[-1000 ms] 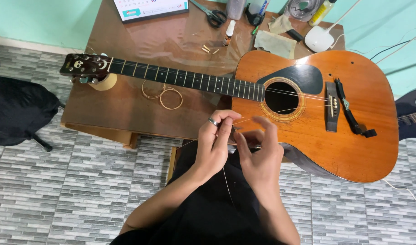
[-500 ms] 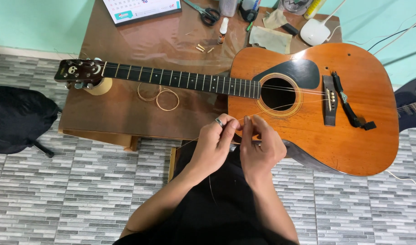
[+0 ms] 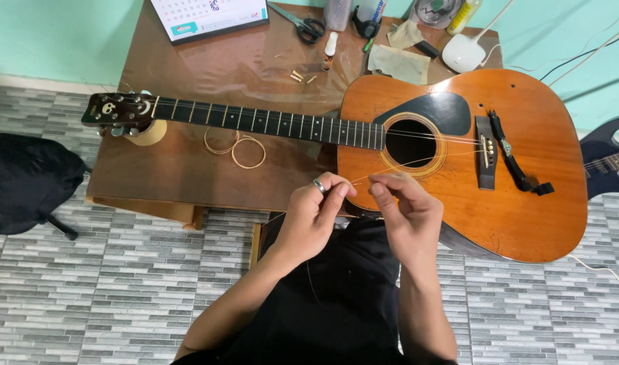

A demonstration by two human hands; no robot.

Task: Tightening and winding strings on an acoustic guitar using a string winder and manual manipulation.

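Note:
An orange-brown acoustic guitar (image 3: 519,169) lies flat across a brown table (image 3: 188,162), neck to the left, headstock (image 3: 117,111) resting on a roll of tape. A thin guitar string (image 3: 417,161) runs from the bridge toward me over the sound hole. My left hand (image 3: 313,216), a ring on one finger, and my right hand (image 3: 404,206) both pinch this string just in front of the guitar's lower edge, fingertips nearly touching. The string's loose tail hangs down over my dark lap.
Coiled strings (image 3: 235,145) lie on the table below the neck. Scissors (image 3: 302,23), a calendar (image 3: 208,15), small pegs (image 3: 299,76), a cloth (image 3: 398,62), bottles and a white device (image 3: 463,53) line the far edge. A black bag (image 3: 22,182) sits on the tiled floor at left; another guitar (image 3: 610,162) at right.
Both hands have risen from my lap toward the guitar's edge and come together on the string, which is now drawn tauter from the bridge. The guitar stays put.

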